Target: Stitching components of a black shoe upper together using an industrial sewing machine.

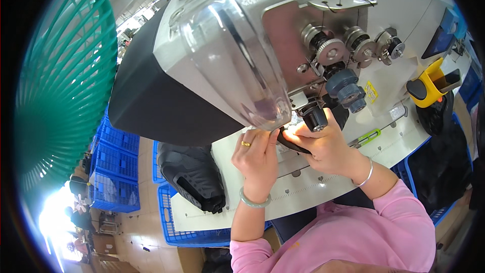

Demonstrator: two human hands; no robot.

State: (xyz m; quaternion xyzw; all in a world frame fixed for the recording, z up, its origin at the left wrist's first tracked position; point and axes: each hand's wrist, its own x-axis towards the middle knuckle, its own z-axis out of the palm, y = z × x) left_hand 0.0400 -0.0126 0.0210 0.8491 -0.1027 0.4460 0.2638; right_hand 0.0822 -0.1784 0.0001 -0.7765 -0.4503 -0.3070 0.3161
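Note:
Both hands are at the sewing machine, just below its head. My left hand, with a ring and a pale bangle, is closed with thumb and fingertips pinched on the edge of a black fabric piece. Opposite it, my right hand grips the same piece between thumb and fingers, close under the dark presser area. Most of the piece is hidden behind the fingers and machine, so its full shape cannot be made out. Left of my left hand, a black shoe upper lies on the white table.
A green fan stands at the far left. Blue crates are stacked beyond the table. On the table's right lie a green thread snipper and a yellow holder. Black pieces fill a blue crate at right.

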